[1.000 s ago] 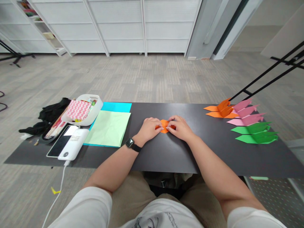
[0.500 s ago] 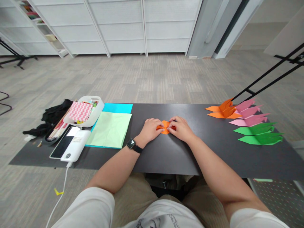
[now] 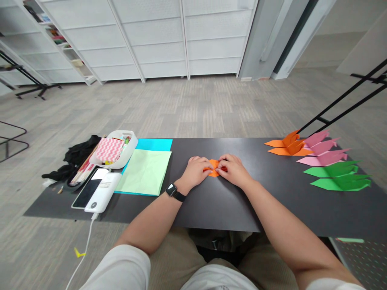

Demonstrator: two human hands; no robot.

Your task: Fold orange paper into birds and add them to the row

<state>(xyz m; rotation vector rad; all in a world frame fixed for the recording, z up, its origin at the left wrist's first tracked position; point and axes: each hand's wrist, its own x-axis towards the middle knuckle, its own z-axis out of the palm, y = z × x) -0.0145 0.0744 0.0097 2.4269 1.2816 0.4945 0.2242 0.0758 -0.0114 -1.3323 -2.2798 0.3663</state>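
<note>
A small folded piece of orange paper (image 3: 214,168) lies on the dark table in front of me, between my two hands. My left hand (image 3: 198,172), with a black watch on its wrist, has its fingers pinched on the paper's left side. From the other side, my right hand (image 3: 232,170) grips the right part with thumb and forefinger. Both hands rest low at the tabletop, and their fingers cover the paper's outer ends. Only its middle shows, so the exact fold is hard to make out.
Folded paper birds stand at the right: orange ones (image 3: 288,145), pink ones (image 3: 323,151) and green ones (image 3: 340,177). At the left lie light green sheets (image 3: 143,171) over blue paper (image 3: 155,144), a white basket (image 3: 130,147), a phone (image 3: 86,193) and a white power bank (image 3: 103,193) with a cable.
The whole view has shifted, with the table sitting slightly lower and further right. Both hands stay on the orange paper, their fingers moved only slightly.
</note>
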